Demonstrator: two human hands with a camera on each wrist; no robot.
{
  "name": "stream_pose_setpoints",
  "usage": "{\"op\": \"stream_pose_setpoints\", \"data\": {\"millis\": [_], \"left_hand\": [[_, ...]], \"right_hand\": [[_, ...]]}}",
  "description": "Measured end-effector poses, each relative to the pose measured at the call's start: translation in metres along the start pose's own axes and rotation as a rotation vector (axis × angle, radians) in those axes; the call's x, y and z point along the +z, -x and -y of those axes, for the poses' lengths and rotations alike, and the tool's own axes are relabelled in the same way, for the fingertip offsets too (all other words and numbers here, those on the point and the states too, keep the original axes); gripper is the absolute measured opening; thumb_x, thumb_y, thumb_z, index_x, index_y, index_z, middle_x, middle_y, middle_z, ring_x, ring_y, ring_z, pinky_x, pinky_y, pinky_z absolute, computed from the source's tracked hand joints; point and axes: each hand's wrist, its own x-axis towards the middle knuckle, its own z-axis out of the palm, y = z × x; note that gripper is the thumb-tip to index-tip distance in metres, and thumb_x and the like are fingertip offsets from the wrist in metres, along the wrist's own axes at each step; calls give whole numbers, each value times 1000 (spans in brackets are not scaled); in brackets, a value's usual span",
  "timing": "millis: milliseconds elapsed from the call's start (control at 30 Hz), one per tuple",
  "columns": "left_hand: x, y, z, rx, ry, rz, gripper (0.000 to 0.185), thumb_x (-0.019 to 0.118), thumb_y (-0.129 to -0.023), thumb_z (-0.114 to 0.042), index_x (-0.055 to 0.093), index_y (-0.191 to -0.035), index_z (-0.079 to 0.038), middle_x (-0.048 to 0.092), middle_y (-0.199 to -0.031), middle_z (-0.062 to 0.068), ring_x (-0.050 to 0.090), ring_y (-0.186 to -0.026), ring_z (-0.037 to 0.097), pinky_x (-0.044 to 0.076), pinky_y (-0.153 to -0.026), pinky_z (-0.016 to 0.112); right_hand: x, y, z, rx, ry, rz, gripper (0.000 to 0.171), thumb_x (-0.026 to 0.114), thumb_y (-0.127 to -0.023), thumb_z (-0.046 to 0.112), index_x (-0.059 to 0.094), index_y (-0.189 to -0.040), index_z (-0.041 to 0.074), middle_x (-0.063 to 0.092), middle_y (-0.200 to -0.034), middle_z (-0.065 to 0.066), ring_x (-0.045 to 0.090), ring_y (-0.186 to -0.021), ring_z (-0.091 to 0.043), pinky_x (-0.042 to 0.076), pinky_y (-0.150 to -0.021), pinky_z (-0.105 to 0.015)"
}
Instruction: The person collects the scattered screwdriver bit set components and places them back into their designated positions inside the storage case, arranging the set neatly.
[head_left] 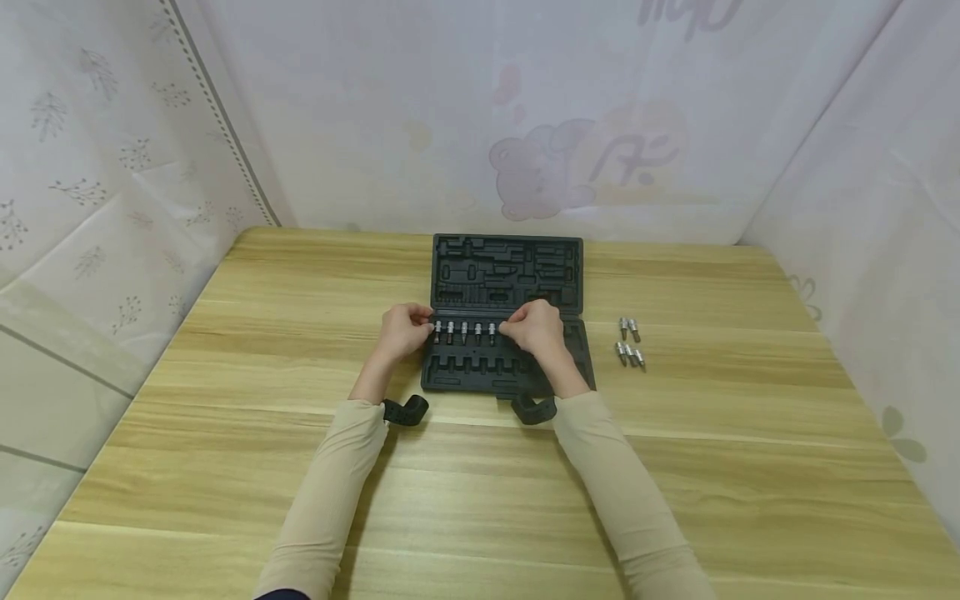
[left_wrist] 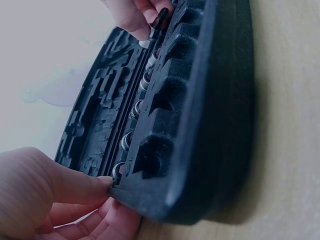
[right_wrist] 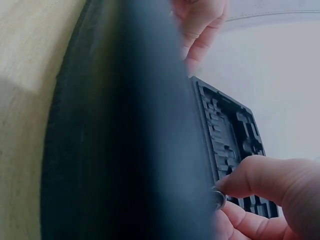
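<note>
A dark, blurred moulded plastic tool case point(right_wrist: 130, 140) fills the centre from twelve to six o'clock. At five o'clock the right hand point(right_wrist: 265, 200) pinches a small silver metal socket bit point(right_wrist: 219, 199) against the case's edge. At one o'clock the left hand point(right_wrist: 200, 22) touches the case, and pale wooden table point(right_wrist: 25, 100) shows at nine o'clock.

In the head view the right hand point(head_left: 534, 327) covers the right end of the row of bits point(head_left: 464, 332) at the centre of the frame, so what its fingertips pinch cannot be told there. The loose bits point(head_left: 630, 342) at centre right are too small to tell their tips. Both sleeves run off the lower edge.

In the right wrist view the near wall of the case point(right_wrist: 125, 140) fills the left and middle as a dark blur, hiding the row. In the left wrist view the left hand point(left_wrist: 45, 200) is cut off at the lower left corner.
</note>
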Motion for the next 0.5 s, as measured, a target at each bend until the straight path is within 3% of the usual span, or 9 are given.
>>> {"op": "stream_pose_setpoints", "data": {"millis": [300, 500], "left_hand": [[1, -1, 0, -4, 4, 3, 24, 58, -87, 3, 62, -111, 6, 59, -95, 17, 56, -84, 23, 54, -60, 26], [0, -1, 1, 5, 4, 6, 24, 58, -87, 3, 62, -111, 7, 59, -95, 17, 56, -84, 24, 53, -59, 26]], "right_hand": [[2, -1, 0, 7, 31, -19, 18, 70, -82, 21, 73, -80, 4, 66, -64, -4, 60, -60, -17, 52, -68, -38], [2, -3, 2, 5, 55, -29, 18, 71, -80, 20, 73, -75, 4, 65, -59, -3, 61, -60, -19, 52, -65, -36]]}}
